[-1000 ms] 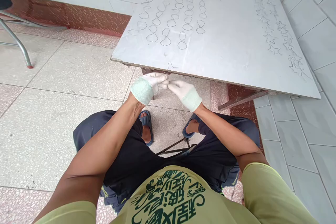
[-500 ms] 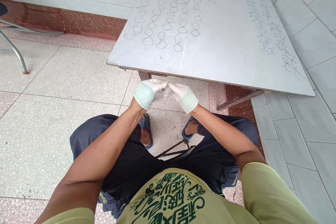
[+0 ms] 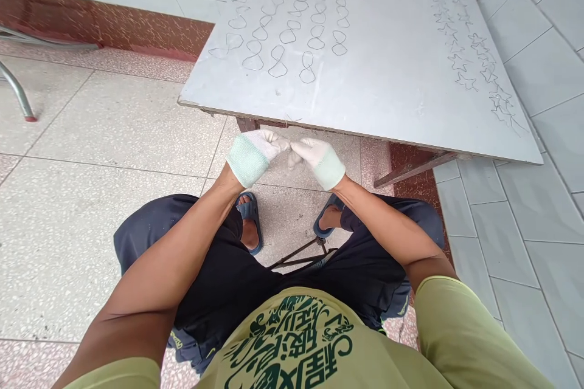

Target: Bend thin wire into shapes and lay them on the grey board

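Note:
In white gloves with pale green cuffs, my left hand (image 3: 269,146) and my right hand (image 3: 308,155) meet fingertip to fingertip just off the front edge of the table (image 3: 378,103). Both are closed in a pinch on a thin wire (image 3: 287,124), whose fine ends stick up between the fingers against the table edge. Most of the wire is hidden by the gloves, so its shape cannot be made out. Beyond my hands, rows of wire figure-eights (image 3: 308,67) lie on the white tabletop. The closest one is a short reach from my fingertips.
Wire stars (image 3: 466,80) lie in rows along the table's right side. A wooden table leg (image 3: 410,169) slants below the right front edge. Tiled walls (image 3: 542,30) border the table behind and at right. A metal chair leg (image 3: 18,91) stands at far left.
My hands stay pinched together at the table edge, with fingertips slightly shifted. More of the wire's ends shows above them. The whole view has moved slightly.

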{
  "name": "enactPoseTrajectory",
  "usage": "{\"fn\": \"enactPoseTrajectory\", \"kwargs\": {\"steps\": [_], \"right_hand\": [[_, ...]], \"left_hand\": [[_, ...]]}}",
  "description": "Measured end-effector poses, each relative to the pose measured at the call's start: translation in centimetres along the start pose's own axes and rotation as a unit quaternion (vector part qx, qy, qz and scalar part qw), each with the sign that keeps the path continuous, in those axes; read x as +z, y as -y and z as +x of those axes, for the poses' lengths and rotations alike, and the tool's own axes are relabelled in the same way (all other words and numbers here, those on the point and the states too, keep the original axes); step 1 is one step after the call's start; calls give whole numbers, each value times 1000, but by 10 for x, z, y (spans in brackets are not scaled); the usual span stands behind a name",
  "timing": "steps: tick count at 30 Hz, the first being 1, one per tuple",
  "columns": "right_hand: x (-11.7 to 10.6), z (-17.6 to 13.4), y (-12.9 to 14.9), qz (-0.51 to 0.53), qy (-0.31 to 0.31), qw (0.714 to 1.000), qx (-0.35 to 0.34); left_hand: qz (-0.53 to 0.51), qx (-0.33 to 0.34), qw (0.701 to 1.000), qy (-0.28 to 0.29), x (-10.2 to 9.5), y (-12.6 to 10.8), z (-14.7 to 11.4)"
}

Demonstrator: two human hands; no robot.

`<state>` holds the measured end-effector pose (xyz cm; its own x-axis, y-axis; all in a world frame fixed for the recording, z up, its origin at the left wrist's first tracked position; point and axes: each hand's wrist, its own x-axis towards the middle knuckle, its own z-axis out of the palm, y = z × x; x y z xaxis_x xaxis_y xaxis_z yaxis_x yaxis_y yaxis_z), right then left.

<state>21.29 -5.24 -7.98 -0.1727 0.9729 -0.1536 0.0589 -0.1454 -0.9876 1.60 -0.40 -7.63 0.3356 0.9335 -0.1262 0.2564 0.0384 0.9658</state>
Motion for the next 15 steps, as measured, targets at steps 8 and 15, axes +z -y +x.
{"fn": "enactPoseTrajectory", "kwargs": {"steps": [8,15], "right_hand": [[1,-5,2,-198,-96,973,-62],[1,-8,-3,-251,-90,960,-80]], "left_hand": [[25,-30,998,-57,-3,-8,-4],[-11,-20,1000,-19,2,0,1]]}}
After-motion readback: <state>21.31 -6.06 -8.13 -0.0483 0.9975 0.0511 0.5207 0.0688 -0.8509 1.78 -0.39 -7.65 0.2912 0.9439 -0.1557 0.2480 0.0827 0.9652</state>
